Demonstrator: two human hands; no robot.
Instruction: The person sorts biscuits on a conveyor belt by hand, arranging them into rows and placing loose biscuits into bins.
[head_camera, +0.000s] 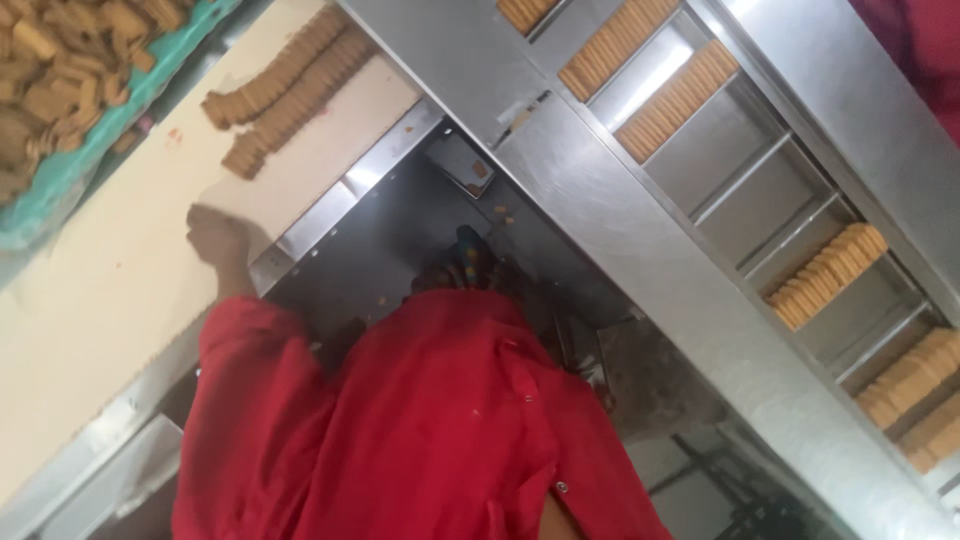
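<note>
The left hand (215, 238), in a red sleeve, rests clenched and holding nothing on the cream counter (100, 300). The biscuit rows (285, 90) lie apart, farther up and right. The right hand is out of view.

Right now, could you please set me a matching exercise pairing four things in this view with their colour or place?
Things:
1. sleeve
2. tray of loose biscuits
3. two biscuit rows
4. hand

Descriptions:
A. teal, top left corner
B. resting at the cream belt's edge
C. red
D. lying on the cream belt

Pairs: 1-C, 2-A, 3-D, 4-B
</note>
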